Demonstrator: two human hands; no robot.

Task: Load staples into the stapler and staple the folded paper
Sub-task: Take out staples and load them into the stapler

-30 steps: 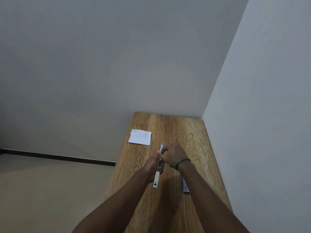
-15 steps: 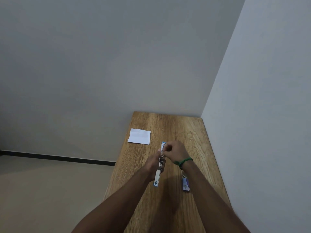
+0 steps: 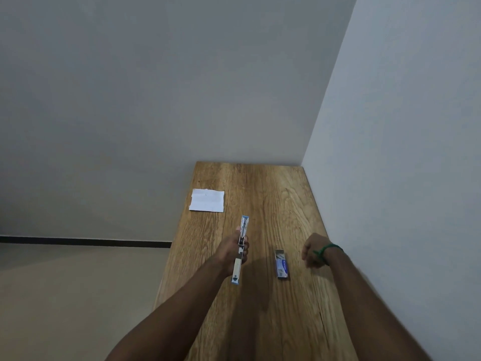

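My left hand [image 3: 230, 250] grips a slim blue and silver stapler [image 3: 236, 269] at its middle. The stapler is swung open into one long line and held above the wooden table [image 3: 263, 324]. My right hand [image 3: 313, 250] hovers to the right of a small open staple box [image 3: 282, 264], apart from it. Its fingers are curled under, and I see nothing in them. A green band [image 3: 329, 248] circles that wrist. The folded white paper [image 3: 207, 200] lies flat near the table's far left edge.
The table stands in a room corner, with a wall along its far end and another along its right side. Its left edge drops to a beige floor [image 3: 78, 295]. Bare wood lies between the paper and the stapler.
My right hand has let go of the stapler's front part and swung to the right, past the staple box, which is now uncovered. My left hand keeps holding the stapler in place.
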